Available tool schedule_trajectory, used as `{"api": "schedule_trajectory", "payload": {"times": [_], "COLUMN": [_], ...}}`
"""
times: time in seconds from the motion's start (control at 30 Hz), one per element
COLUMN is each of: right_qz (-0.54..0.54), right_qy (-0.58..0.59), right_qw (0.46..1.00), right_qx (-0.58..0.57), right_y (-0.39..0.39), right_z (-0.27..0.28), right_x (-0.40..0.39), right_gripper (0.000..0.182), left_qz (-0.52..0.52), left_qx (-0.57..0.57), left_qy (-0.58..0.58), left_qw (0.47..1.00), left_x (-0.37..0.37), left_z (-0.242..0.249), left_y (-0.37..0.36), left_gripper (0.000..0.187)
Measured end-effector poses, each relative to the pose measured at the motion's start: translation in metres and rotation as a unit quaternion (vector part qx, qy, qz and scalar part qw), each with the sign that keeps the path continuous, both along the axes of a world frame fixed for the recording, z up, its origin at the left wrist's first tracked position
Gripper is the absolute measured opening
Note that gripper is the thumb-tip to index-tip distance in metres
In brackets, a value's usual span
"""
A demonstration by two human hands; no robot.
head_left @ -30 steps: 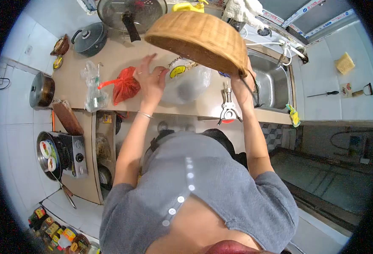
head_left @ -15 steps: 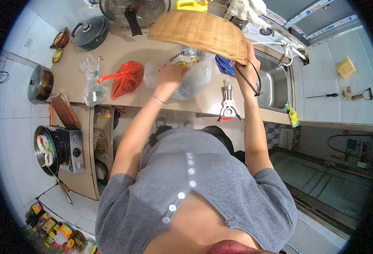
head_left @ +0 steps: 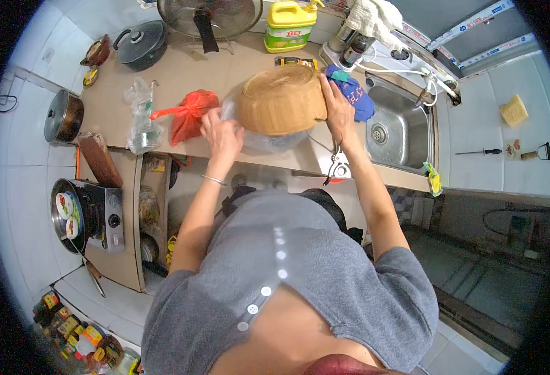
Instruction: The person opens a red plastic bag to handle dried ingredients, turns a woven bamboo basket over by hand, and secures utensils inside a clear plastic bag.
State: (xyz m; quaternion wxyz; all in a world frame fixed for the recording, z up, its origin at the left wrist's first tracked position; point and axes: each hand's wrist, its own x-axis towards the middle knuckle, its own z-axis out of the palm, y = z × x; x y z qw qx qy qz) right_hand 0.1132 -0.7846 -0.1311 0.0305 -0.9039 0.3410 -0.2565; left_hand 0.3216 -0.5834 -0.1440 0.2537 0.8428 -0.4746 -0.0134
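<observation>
**Basket down over the clear bag**

Holding the woven basket (head_left: 281,100) upside down, the person has it resting on, or just above, a clear plastic bag (head_left: 269,141) on the worktop (head_left: 181,75). The right hand (head_left: 336,107) is on the basket's right wall, fingers wrapped around its side and clamped on the weave. The left hand (head_left: 220,130) is at the bag's left edge, just beside the basket's rim, with its fingers closed on the plastic film; how firmly they pinch it cannot be told from this view.

Judging from how things lie, the work looks to be in its middle stretch. The basket is already at the bag and both hands are engaged, so the reaching part seems done. What appears left is settling basket and bag together: the bag bulges out below the rim, and the basket stays in the hand and does not stand on its own. Whether the bag's contents are inside the basket is hidden by the basket's wall.

Round about, a red bag (head_left: 187,116) lies just left of the left hand, with a knotted clear bag (head_left: 139,119) further left. A blue cloth (head_left: 357,99) sits between the basket and the sink (head_left: 395,128), and a metal tool (head_left: 337,167) lies at the worktop's front edge near the right forearm.
</observation>
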Motion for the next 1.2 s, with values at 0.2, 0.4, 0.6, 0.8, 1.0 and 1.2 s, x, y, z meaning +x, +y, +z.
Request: {"api": "schedule_trajectory", "payload": {"times": [0.2, 0.4, 0.6, 0.8, 1.0, 1.2], "right_qz": [-0.026, -0.077, -0.059, -0.157, -0.124, -0.091], "right_qy": [-0.03, -0.465, -0.469, -0.527, -0.501, -0.519], "right_qw": [0.992, 0.624, 0.524, 0.477, 0.529, 0.468], "right_qx": [0.123, 0.623, 0.708, 0.685, 0.673, 0.709], "right_y": [0.007, 0.007, 0.024, 0.013, -0.002, 0.0], "right_z": [-0.018, -0.052, -0.056, -0.04, -0.057, -0.034], "right_x": [-0.008, -0.012, -0.003, -0.013, -0.008, 0.007], "right_gripper": [0.061, 0.047, 0.059, 0.052, 0.059, 0.058], "left_qz": [0.015, 0.01, -0.008, -0.039, -0.012, 0.018], "left_qx": [-0.033, -0.095, -0.079, -0.138, -0.147, -0.236], "left_qy": [0.182, 0.18, 0.169, 0.151, 0.21, 0.239], "left_qw": [0.983, 0.979, 0.982, 0.978, 0.967, 0.942], "left_x": [0.016, 0.02, 0.024, 0.027, 0.027, 0.032], "left_z": [-0.064, -0.068, -0.076, -0.076, -0.07, -0.069], "left_y": [0.001, -0.002, -0.009, -0.011, -0.015, -0.02], "left_gripper": [0.014, 0.017, 0.047, 0.051, 0.039, 0.028]}}
